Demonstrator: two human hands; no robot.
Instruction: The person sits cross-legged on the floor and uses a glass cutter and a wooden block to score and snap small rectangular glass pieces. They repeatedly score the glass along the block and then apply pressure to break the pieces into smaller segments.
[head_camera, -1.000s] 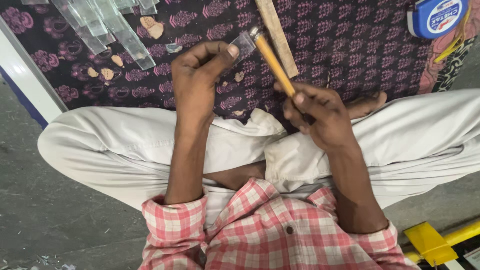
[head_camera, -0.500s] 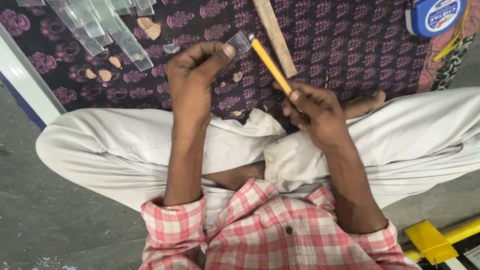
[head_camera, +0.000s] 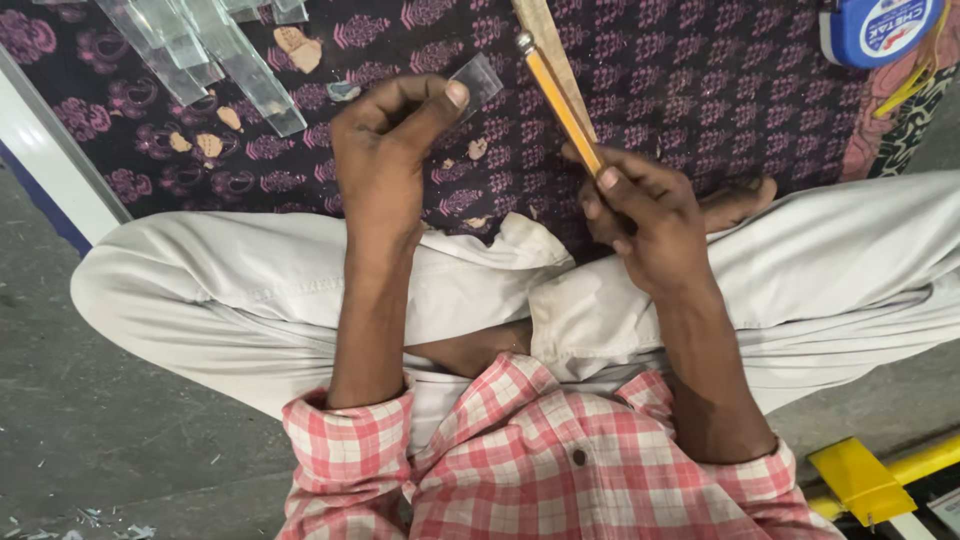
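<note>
Left hand (head_camera: 385, 160): you pinch a small clear glass piece (head_camera: 478, 80) between thumb and fingers.
Right hand (head_camera: 645, 215): closed around the yellow-handled cutter (head_camera: 560, 100), its tip near the glass.

Red-and-white checked shirt (head_camera: 560, 470), sleeves rolled to the elbows, dark button, loose white trousers (head_camera: 250, 290), bare forearms

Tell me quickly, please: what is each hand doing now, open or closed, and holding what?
Left hand: closed, pinching a small clear glass piece.
Right hand: closed around a yellow-handled tool.
</note>
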